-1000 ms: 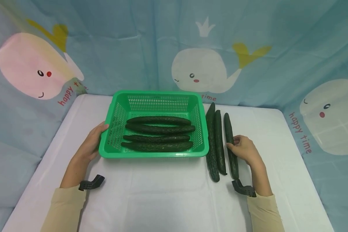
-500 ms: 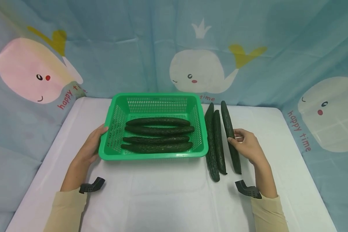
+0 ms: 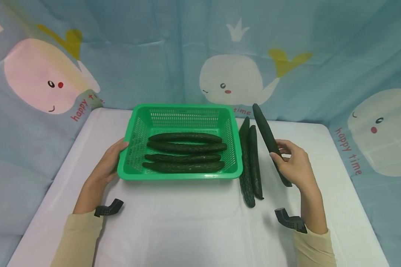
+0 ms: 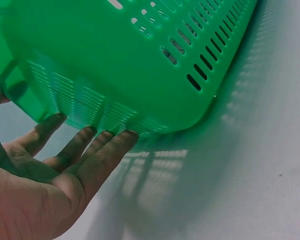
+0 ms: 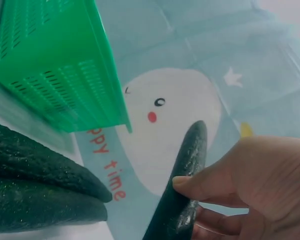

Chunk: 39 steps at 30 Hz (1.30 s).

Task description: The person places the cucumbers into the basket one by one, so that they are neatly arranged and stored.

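My right hand [image 3: 295,163] pinches a long dark green cucumber [image 3: 264,124] between thumb and fingers, above the table and tilted with its far end up to the left. In the right wrist view the thumb lies across the cucumber [image 5: 182,170]. My left hand [image 3: 108,163] holds the left side of a green plastic basket [image 3: 178,177], thumb at the rim. In the left wrist view its fingers [image 4: 107,155] rest against the basket's outer wall [image 4: 115,70]. Several cucumbers [image 3: 187,148] lie crosswise, side by side, in the basket.
Two more cucumbers [image 3: 245,167] lie lengthwise on the white tablecloth [image 3: 187,230], close along the basket's right side. A blue curtain [image 3: 167,66] with printed whales hangs behind and beside the table. Each wrist wears a black camera mount [image 3: 290,221].
The right hand has lifted its cucumber off the table, away from the other two, and tilted its far end up and left. The left hand stays at the basket.
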{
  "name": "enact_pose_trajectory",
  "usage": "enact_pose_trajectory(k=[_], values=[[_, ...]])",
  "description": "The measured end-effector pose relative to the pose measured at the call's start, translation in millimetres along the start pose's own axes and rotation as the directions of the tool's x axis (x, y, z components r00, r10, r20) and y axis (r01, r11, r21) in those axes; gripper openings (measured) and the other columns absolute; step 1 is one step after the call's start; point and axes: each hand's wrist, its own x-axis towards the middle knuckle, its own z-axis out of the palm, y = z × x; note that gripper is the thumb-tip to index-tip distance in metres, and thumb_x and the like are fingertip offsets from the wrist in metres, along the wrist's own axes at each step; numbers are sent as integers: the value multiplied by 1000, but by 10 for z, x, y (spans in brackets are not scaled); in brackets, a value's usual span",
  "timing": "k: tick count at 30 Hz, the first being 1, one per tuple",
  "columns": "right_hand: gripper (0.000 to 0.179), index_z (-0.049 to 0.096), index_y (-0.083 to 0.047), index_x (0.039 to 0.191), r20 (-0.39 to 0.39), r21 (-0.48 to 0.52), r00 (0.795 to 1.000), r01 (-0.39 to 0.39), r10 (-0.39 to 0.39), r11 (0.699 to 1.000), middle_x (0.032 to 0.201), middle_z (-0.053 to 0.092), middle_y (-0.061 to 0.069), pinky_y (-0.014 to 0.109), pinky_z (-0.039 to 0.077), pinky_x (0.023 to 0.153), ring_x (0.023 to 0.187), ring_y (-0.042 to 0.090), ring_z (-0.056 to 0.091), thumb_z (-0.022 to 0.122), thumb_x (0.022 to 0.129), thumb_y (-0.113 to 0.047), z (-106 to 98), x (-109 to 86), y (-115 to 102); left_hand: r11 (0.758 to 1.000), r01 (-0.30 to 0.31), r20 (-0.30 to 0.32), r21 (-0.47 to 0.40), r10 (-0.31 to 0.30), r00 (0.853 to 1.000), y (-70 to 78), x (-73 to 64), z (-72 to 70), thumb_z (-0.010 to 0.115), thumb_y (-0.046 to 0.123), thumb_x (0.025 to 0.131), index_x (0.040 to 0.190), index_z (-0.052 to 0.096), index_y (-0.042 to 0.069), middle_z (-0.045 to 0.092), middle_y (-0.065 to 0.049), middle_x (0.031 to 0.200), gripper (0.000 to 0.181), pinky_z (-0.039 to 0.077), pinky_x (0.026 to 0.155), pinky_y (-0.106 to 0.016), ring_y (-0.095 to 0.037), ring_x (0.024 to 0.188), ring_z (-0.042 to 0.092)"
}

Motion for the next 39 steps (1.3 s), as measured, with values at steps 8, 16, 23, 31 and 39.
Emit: enact_pose_trajectory(k=[8,16,23,31,39], values=[[47,58,0,145,-10,-11,997,70,-70,997,127,68,27,68,59,98,119,45,66,71,101,-8,-18,41,-139,1000,-15,17,-19,16,1000,-6,18,18,42,46,114,170,8,4,37,-25,163,77,62,100,-20,3,119,69],[44,61,-2,143,-19,-16,984,177,-177,984,123,71,22,63,62,97,116,40,69,71,100,-5,30,76,-238,998,-16,20,-60,17,1000,-27,-4,6,44,42,114,169,7,0,61,7,136,79,63,97,-20,1,115,71],[46,61,-3,144,18,-9,973,230,-230,973,127,71,19,59,63,98,116,36,68,72,99,-4,90,109,-356,997,-42,38,-66,44,998,-27,13,18,43,41,115,169,6,-1,55,-3,146,78,61,100,-18,3,120,68],[44,65,-6,141,47,-29,954,298,-297,954,126,72,17,57,64,94,110,33,70,74,98,-5,36,127,-519,997,-53,58,-62,57,997,4,17,30,43,41,115,169,7,-1,60,9,136,78,62,99,-21,0,119,70],[43,66,-10,141,79,-72,934,354,-348,933,128,72,13,52,63,84,109,30,70,73,99,-6,73,197,-631,999,-27,25,-34,28,999,12,2,15,43,44,114,169,7,1,57,-2,145,78,62,99,-20,2,118,70]])
